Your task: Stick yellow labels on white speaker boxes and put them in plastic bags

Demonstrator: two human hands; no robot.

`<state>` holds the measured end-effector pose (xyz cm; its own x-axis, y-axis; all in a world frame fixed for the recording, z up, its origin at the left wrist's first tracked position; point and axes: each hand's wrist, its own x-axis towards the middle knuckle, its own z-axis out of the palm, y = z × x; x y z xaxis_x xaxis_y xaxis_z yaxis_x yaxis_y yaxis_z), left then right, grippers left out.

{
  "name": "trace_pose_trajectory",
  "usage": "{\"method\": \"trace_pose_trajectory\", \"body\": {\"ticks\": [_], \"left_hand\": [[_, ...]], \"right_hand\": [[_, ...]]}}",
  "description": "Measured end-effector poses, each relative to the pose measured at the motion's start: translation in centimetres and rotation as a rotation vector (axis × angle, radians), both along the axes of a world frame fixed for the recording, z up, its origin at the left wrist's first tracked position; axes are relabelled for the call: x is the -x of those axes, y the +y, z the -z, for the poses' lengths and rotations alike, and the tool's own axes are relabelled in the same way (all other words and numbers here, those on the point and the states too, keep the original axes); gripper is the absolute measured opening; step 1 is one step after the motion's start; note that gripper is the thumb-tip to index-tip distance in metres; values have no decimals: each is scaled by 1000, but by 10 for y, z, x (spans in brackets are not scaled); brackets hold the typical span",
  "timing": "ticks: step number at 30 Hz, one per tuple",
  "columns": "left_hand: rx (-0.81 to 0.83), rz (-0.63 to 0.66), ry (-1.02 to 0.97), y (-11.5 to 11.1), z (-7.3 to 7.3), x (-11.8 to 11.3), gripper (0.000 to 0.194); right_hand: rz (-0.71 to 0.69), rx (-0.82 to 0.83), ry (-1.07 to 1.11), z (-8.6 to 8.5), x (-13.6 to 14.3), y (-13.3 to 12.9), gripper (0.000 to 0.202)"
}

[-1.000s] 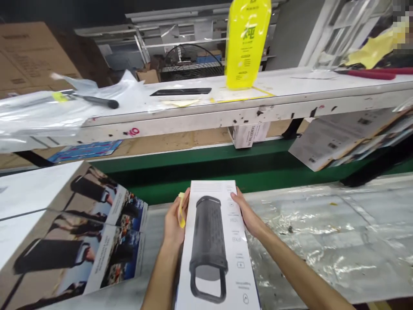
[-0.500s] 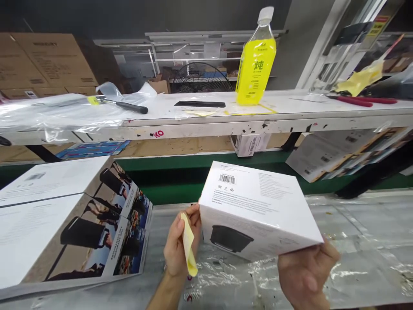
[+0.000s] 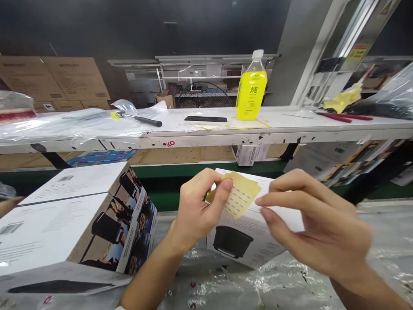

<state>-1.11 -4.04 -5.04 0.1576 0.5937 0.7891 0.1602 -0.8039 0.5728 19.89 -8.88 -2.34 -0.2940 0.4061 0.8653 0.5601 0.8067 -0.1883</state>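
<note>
My left hand point(image 3: 201, 204) pinches a yellow sheet of small stickers point(image 3: 240, 196) between thumb and fingers, with rows of tiny printed labels facing me. At the sheet's right edge is my right hand point(image 3: 309, 219), its thumb and forefinger tips close together. Whether a small label is between them cannot be seen. Behind and below both hands, a white printed box point(image 3: 232, 243) with a black product picture sits tilted on the plastic-covered bench; the hands and sheet hide much of its top face.
Two similar boxes point(image 3: 69, 219) stand side by side at left. On the shelf point(image 3: 200, 133) are a yellow drink bottle point(image 3: 251, 94), a black strip point(image 3: 205, 119), a black-handled tool point(image 3: 143, 120) and red-handled pliers point(image 3: 342, 117). Another person's hand point(image 3: 8, 206) shows at the left edge.
My right hand has let go of the white box and come to the sticker sheet. My left hand has raised the sheet over the box and turned its printed face toward me.
</note>
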Motion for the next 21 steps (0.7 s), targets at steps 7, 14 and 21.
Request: {"method": "trace_pose_trajectory", "body": {"ticks": [7, 14, 21], "left_hand": [[-10, 128, 114, 1, -3, -6, 16], [-256, 26, 246, 1, -7, -8, 12], [-294, -40, 328, -9, -17, -8, 16]], "right_hand": [[111, -109, -67, -9, 14, 18, 14], [54, 27, -34, -17, 10, 16, 14], [100, -50, -162, -31, 13, 8, 10]]}}
